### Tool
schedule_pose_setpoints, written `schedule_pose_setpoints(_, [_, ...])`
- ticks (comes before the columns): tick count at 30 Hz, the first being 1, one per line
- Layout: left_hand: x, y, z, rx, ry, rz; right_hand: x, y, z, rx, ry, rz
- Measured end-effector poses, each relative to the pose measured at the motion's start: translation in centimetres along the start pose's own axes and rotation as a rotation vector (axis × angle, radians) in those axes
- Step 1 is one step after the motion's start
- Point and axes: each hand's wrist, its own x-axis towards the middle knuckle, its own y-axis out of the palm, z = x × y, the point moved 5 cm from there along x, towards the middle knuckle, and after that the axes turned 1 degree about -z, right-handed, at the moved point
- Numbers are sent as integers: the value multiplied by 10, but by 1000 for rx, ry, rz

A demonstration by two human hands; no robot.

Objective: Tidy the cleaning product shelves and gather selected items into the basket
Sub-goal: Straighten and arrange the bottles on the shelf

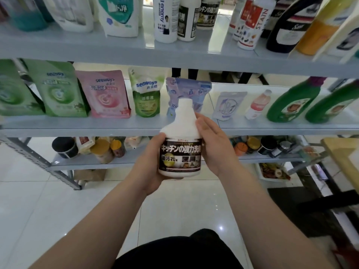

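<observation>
White bottle [180,144] with a dark label, upright, gripped between left hand [150,162] and right hand [212,144], before the shelf [97,129].

glossy white tiled floor [48,210] is marked by bright reflections | pale grey metal shelf unit [116,49] is stood on it

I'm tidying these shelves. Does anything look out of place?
No spill or damage shows. The lower shelf looks messiest: jars and a cup crowd unevenly. On the middle shelf, a small pink bottle stands alone between a pouch and green bottles.
</observation>
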Motion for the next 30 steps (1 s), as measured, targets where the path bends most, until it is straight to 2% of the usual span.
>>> schedule_pose_setpoints(2, [0, 2, 7, -26, -68, 3, -9, -3, 5, -15, -13, 16])
schedule_pose_setpoints(5, [4, 9, 14, -3, -70, 4, -17, -12, 10, -40, -29, 13])
schedule_pose_setpoints(8, [11, 26, 17, 54, 33, 117, -16, -27, 17, -79, -70, 9])
schedule_pose_setpoints(11, [17, 53, 9, 195, 222, 220, -14, -48, 29, -167, -117, 4])
schedule_pose_setpoints(13, [19, 70, 3, 396, 337, 135, -12, -65, 37, -238, -147, 49])
schedule_pose_setpoints(15, [21, 80, 1, 654, 424, -74, -9, -85, 47, -340, -192, 67])
schedule_pose_setpoints(18, [22, 105, 1, 929, 550, -271, -4, -115, 76, -586, -338, -17])
schedule_pose_setpoints(22, [25, 140, 0, 1128, 699, -380, 11, -137, 116, -880, -456, 8])
schedule_pose_setpoints(26, [22, 167, -9, 1287, 753, -508, 33, -144, 152, -1161, -543, 30])
schedule_pose_setpoints(28, [21, 178, -15, 1259, 758, -502, 39, -142, 169, -1229, -632, 96])
schedule_pose_setpoints(30, [20, 185, -20, 1156, 710, -423, 36, -138, 186, -1229, -788, 178])
